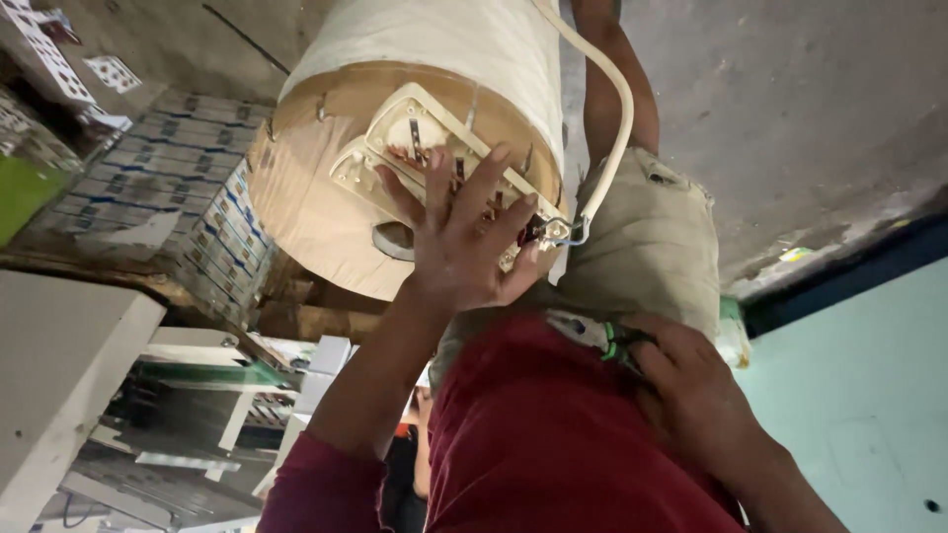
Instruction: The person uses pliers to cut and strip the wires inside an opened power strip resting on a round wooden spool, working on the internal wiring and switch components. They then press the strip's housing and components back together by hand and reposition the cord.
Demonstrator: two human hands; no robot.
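1. The left hand (456,237) is in the centre of the frame, fingers spread apart and pressed flat on the cream plastic plate (434,148) at the end of the cylinder (415,118).
2. The cylinder fills the upper centre; its side is wrapped in white cloth.
3. A white cable (620,118) curves down its right side to a metal clamp just beside the thumb.
4. The right hand (691,390), lower right, has its grip closed on a green-striped object (617,341); what it is, I cannot tell.
5. Stacked boxes (168,188) stand at upper left; a beige cloth (647,242) hangs behind the cylinder.
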